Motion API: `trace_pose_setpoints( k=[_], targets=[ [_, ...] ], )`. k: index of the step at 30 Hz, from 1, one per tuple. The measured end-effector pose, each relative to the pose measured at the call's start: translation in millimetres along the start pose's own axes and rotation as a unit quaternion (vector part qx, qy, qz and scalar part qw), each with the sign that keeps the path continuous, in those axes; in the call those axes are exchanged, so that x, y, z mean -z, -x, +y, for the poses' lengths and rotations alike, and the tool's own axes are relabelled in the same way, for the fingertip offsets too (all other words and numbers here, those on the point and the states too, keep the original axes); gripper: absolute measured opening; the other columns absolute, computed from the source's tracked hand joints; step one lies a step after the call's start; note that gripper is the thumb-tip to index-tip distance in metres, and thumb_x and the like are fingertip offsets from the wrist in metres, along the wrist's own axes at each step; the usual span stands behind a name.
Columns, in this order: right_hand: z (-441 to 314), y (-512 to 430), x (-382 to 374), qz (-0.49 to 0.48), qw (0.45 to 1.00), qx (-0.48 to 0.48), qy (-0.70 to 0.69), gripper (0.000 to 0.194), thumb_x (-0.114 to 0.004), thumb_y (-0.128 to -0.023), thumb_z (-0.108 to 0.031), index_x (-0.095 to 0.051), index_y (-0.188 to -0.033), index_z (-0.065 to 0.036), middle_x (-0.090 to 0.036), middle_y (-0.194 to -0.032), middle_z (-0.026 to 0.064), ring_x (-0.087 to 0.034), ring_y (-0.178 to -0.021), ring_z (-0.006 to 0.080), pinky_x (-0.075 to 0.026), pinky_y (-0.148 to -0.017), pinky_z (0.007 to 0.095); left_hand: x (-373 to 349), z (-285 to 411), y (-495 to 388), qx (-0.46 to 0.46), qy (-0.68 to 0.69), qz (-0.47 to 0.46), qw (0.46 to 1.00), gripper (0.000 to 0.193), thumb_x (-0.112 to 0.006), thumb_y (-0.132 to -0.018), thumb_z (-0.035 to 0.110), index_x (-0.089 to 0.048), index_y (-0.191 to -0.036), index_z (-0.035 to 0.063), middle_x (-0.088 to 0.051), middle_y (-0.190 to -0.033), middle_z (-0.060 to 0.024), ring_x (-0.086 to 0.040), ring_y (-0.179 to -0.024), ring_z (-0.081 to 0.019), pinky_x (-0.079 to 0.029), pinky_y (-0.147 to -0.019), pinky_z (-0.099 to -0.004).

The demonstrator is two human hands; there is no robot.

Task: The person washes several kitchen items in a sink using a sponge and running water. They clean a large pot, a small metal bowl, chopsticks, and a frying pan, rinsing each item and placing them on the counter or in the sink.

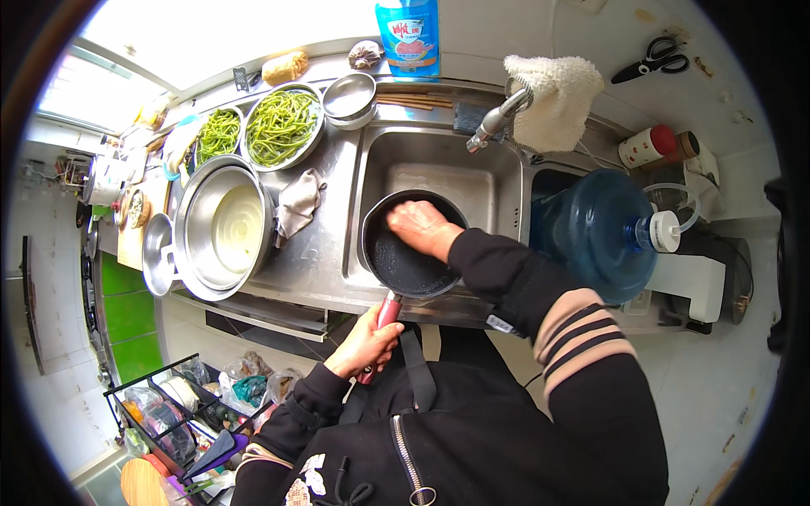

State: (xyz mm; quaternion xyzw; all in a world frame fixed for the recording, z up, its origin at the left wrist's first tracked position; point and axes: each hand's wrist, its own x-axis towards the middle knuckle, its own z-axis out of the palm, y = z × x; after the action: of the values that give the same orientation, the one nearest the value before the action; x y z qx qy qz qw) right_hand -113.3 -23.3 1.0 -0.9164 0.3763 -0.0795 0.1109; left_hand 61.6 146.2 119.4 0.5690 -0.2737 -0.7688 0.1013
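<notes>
My left hand is wrapped around the red handle of a dark frying pan. The pan is tilted over the front left of the stainless steel sink, its inside wet with droplets. Inside the pan, my right hand presses its curled fingers near the far wall. Those fingertips are hidden, so I cannot tell whether they hold a cloth or scrubber. Above the sink, the faucet has a white towel draped over it.
Left of the sink, a grey rag lies beside nested metal basins holding cloudy liquid. Behind them stand green beans in a bowl and small steel bowls. A large blue water jug lies at the right. A blue detergent bottle stands behind.
</notes>
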Motion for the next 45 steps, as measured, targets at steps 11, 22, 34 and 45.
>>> trace_pose_setpoints(
  k=[11,22,34,45],
  targets=[
    [-30,2,2,0.059,0.986,0.021,-0.153,0.015,-0.058,-0.088,-0.013,-0.070,-0.086,-0.005,-0.072,-0.085,0.0177,-0.073,-0.081,0.0348,-0.059,-0.069,0.0445,5,8,-8,-0.014,0.026,-0.011,1.000,0.036,-0.059,-0.100,0.012,-0.035,-0.128,0.0101,-0.049,-0.070,-0.0013,-0.044,-0.043,-0.0094,-0.040,-0.038,-0.0271],
    [-25,55,0,-0.108,0.976,0.010,-0.191,0.015,-0.058,-0.086,-0.009,-0.068,-0.095,-0.002,-0.069,-0.097,0.0190,-0.071,-0.084,0.0374,-0.059,-0.075,0.0453,6,6,-20,-0.012,-0.040,-0.023,0.999,0.039,-0.059,-0.100,0.012,-0.035,-0.130,0.0082,-0.049,-0.071,-0.0017,-0.045,-0.045,-0.0093,-0.039,-0.038,-0.0272],
    [7,51,10,-0.101,0.992,0.004,-0.081,0.014,-0.058,-0.086,-0.010,-0.068,-0.092,-0.002,-0.070,-0.088,0.0205,-0.072,-0.077,0.0353,-0.059,-0.067,0.0450,0,18,-22,-0.029,-0.006,0.013,0.999,0.048,-0.060,-0.100,0.014,-0.032,-0.139,0.0088,-0.048,-0.071,-0.0007,-0.043,-0.044,-0.0081,-0.038,-0.039,-0.0245],
    [37,22,3,0.016,0.996,-0.081,0.038,0.016,-0.062,-0.082,-0.011,-0.074,-0.072,-0.007,-0.072,-0.076,0.0142,-0.074,-0.072,0.0294,-0.059,-0.060,0.0405,-1,21,-21,-0.019,-0.043,0.004,0.999,0.047,-0.059,-0.100,0.011,-0.033,-0.139,0.0085,-0.050,-0.071,-0.0014,-0.043,-0.044,-0.0083,-0.038,-0.040,-0.0249]
  ],
)
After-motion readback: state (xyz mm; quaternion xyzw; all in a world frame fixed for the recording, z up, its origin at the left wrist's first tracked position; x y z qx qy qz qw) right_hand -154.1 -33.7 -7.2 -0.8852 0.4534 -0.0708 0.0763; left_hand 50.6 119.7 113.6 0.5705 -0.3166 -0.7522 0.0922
